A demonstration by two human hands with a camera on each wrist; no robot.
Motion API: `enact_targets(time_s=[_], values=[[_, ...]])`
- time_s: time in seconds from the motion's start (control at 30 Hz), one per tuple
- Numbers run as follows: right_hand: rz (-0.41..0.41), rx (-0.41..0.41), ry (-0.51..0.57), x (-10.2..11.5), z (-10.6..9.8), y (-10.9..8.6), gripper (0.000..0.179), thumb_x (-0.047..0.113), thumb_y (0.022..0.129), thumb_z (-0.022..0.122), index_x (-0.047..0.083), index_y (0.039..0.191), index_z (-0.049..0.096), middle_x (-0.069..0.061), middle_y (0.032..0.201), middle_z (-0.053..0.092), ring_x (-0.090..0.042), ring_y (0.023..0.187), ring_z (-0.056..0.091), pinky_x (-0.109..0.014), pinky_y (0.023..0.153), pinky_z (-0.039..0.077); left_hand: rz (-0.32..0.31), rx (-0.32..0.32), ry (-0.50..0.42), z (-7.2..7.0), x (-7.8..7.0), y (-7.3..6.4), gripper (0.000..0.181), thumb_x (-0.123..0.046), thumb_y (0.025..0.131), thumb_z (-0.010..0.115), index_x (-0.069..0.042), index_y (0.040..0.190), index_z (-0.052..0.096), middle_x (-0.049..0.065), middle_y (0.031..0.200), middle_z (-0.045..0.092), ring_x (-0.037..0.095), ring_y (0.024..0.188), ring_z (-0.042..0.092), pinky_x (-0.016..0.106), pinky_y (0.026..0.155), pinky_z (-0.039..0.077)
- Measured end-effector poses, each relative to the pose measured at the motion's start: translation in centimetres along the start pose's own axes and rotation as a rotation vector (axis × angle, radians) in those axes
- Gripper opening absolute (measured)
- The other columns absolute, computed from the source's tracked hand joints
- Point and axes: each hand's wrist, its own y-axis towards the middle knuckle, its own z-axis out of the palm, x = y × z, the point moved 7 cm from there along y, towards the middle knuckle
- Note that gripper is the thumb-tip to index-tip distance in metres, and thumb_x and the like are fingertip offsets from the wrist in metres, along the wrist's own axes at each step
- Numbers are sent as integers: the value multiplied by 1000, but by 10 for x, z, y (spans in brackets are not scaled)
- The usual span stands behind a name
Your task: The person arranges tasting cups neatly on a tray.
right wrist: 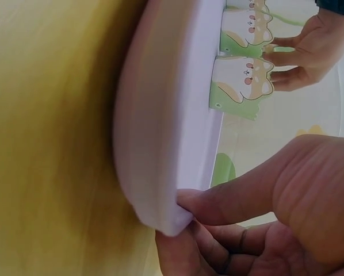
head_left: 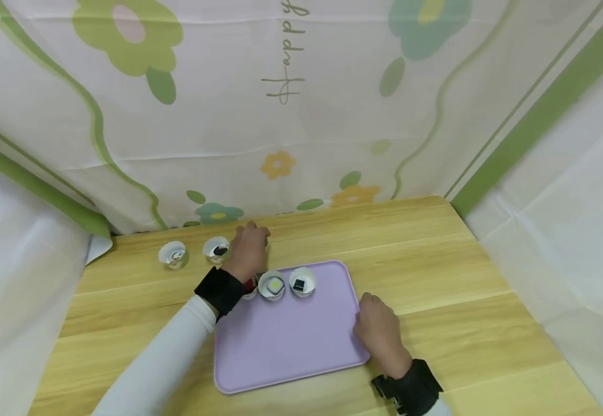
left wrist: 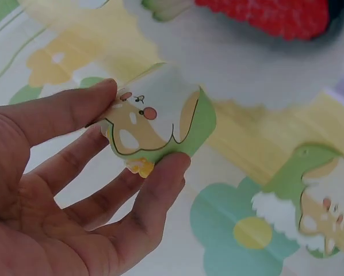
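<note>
Head view: looking down on a wooden table [head_left: 462,271] bearing a lilac tray [head_left: 291,346]. Reaching just beyond the left part of the tray's far edge with the left hand [head_left: 249,251], and largely hiding the held thing from this camera. Seen from the left wrist as a paper cup [left wrist: 155,115] with a printed animal face, pinched between fingertips on opposite sides, with the grip spread no wider than the cup; contents impossible to tell. At the tray's right edge, gripping the rim with the right hand [head_left: 381,332], thumb pressed on top and fingers curled beneath in the right wrist view, closed to the rim's thickness. Lined up inside the tray along its far edge: a red-filled cup [head_left: 251,294], partly covered by the left wristband [head_left: 220,290], then a cup with a white and yellow piece [head_left: 272,285], then a cup with a black and white piece [head_left: 302,282]. Beyond the tray's far left corner, near the left hand, a cup with dark contents [head_left: 215,249]; farther left of the tray, a cup with pale contents [head_left: 173,254]. Behind the tray and table, a flowered cloth [head_left: 332,115].
</note>
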Motion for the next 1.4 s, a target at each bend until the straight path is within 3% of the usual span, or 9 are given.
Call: enact_targets(time_s=[0.2,0.43,0.67,0.83,1.0,1.2,1.4], values=[[-2,12,0,1,1,2,14,0,82,60,1,74,49,-7,63,45,-20,51,45,-33,41,39,7,-44,-32,-23,3,-14,41,6,79,56,-2,117,68,23,114,59,44,103,54,43,63,52],[15,50,4,0,1,4,11,2,83,61,-1,78,52,-9,66,48,-21,52,47,-34,43,41,46,-108,-88,-57,2,-53,40,-2,76,65,-2,116,69,18,106,60,33,93,53,38,61,47],[44,82,13,-4,2,5,11,5,84,62,-2,82,54,-9,69,49,-21,55,48,-34,45,42,56,-132,-60,-64,0,-90,40,-15,75,76,-6,113,71,17,106,58,32,93,52,37,65,45],[41,92,27,-4,5,6,11,6,85,61,-3,83,54,-9,69,49,-21,56,48,-33,45,42,2,-99,-42,-56,1,-121,40,-16,73,79,-10,112,73,16,110,59,31,94,54,37,64,46],[45,91,25,-4,6,8,11,7,85,61,-3,85,55,-9,71,51,-22,56,50,-35,45,43,-43,-78,-37,-37,4,-144,43,-20,72,81,-11,113,73,13,105,58,25,88,51,33,63,45],[54,98,30,-5,6,10,11,8,86,61,-3,88,57,-9,73,52,-22,58,51,-36,47,45,-78,-48,-52,-10,5,-154,44,-24,70,82,-13,113,73,8,101,56,22,88,49,30,62,43],[48,91,34,-6,6,8,10,7,86,59,-2,88,57,-9,73,52,-22,58,51,-38,47,45,-69,-20,-65,16,4,-159,46,-25,68,84,-12,111,73,6,101,55,21,88,49,30,64,45]])
